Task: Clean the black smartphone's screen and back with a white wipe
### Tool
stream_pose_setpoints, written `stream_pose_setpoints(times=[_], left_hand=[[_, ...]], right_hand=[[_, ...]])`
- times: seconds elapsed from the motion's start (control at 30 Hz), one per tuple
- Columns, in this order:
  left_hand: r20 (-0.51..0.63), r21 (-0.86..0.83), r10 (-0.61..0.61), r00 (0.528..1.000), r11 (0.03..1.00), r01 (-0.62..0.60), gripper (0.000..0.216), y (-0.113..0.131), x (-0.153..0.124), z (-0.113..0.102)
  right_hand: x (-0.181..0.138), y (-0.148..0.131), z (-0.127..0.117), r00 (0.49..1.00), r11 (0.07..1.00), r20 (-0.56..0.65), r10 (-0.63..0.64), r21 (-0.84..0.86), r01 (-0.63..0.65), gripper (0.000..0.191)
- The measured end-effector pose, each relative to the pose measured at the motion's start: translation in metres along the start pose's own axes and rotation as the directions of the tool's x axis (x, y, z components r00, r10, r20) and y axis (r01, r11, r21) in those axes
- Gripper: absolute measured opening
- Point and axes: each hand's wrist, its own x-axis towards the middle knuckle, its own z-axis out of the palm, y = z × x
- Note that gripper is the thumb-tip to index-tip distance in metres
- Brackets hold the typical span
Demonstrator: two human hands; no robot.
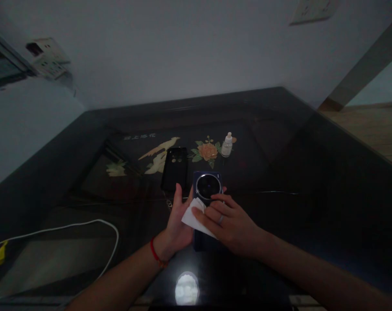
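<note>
A dark blue smartphone (199, 242) with a big round camera ring faces back side up, close to the middle of the view. My left hand (179, 220) holds it from underneath and along its left side, thumb sticking up. A folded white tissue (191, 218) is pinched in my right hand (228, 220), which presses it against the phone's back just below the camera. Behind the phone, a black phone case (175, 168) lies on the table with a small strap or charm at its lower end. A small white-capped dropper bottle (226, 147) stands upright to the right of the case.
The glossy black table (263, 172) bears an inlaid bird and flower design. A white cable (95, 221) with a yellow tag (1, 252) curves across its left side. Wall sockets (50, 58) sit at upper left, with another outlet (314, 11) at upper right.
</note>
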Motion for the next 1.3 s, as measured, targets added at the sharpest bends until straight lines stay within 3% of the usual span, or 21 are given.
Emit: stream_pose_setpoints(times=[0.1, 0.2, 0.4, 0.53, 0.73, 0.9, 1.1, 1.2, 1.3], left_hand=[[0.013, 0.008, 0.034, 0.999, 0.999, -0.034, 0.071, 0.007, 0.000, -0.001], [-0.002, 0.010, 0.066, 0.998, 0.998, -0.066, 0.068, 0.013, -0.001, -0.001], [0.022, -0.004, 0.067, 0.998, 0.998, -0.066, 0.067, 0.015, -0.002, -0.002], [-0.007, -0.016, 0.060, 0.998, 0.998, -0.060, 0.063, 0.008, -0.002, -0.005], [-0.058, -0.013, 0.112, 0.992, 0.994, -0.113, 0.063, 0.009, 0.001, -0.005], [-0.073, -0.032, 0.081, 0.994, 0.996, -0.084, 0.067, 0.007, 0.003, 0.003], [-0.164, -0.048, 0.034, 0.986, 0.998, -0.043, 0.063, -0.001, 0.002, 0.005], [-0.104, -0.033, 0.002, 0.995, 0.999, -0.006, 0.068, 0.002, 0.003, 0.000], [0.022, -0.020, 0.041, 0.999, 0.999, -0.041, 0.073, 0.007, 0.005, -0.005]], right_hand=[[-0.003, 0.011, -0.004, 0.998, 0.998, 0.011, -0.055, -0.007, 0.055, 0.030], [-0.007, 0.030, -0.010, 0.999, 0.999, -0.008, -0.031, -0.031, 0.031, 0.029], [-0.013, 0.053, -0.018, 0.983, 0.984, -0.123, 0.134, -0.104, -0.147, 0.027], [-0.013, 0.044, -0.016, 0.971, 0.976, -0.156, 0.183, -0.086, -0.198, 0.029], [-0.007, 0.024, -0.007, 0.984, 0.989, -0.103, 0.142, -0.035, -0.146, 0.026], [-0.001, 0.012, 0.003, 0.996, 0.997, -0.060, 0.069, 0.029, -0.068, 0.029], [0.005, 0.009, 0.004, 0.988, 0.987, -0.021, 0.150, -0.056, -0.151, 0.030], [0.003, 0.004, 0.002, 0.997, 0.997, 0.008, 0.075, -0.018, -0.075, 0.028], [0.000, 0.000, -0.001, 0.987, 0.982, -0.004, -0.161, 0.099, 0.160, 0.025]])
